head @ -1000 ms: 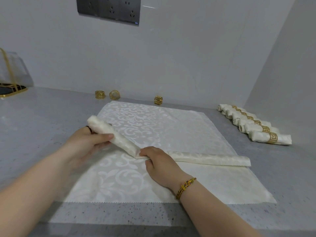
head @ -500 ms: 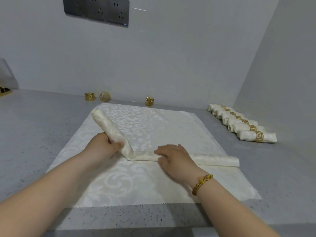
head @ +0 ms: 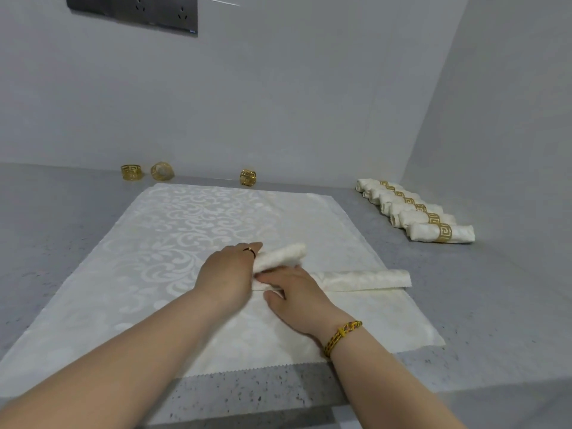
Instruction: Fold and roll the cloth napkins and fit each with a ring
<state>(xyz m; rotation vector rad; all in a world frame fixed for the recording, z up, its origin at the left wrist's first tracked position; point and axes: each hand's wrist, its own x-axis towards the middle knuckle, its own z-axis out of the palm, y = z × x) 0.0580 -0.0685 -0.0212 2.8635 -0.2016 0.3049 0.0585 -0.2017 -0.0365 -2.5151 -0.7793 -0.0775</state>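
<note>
A cream rolled napkin lies across a large flat cream cloth on the grey counter. My left hand grips the roll's left half, folded over so that its end points right and away. My right hand presses flat on the roll at the fold, fingers straight. Three gold rings stand by the back wall: one ring, a second ring and a third ring.
Several rolled napkins with gold rings lie in a row at the right by the side wall. A dark socket panel hangs on the back wall. The counter's front edge runs below my arms.
My left hand has swung the roll's left half from pointing away at the left over to the right, folding it toward the other half. My right hand stayed pressing at the fold.
</note>
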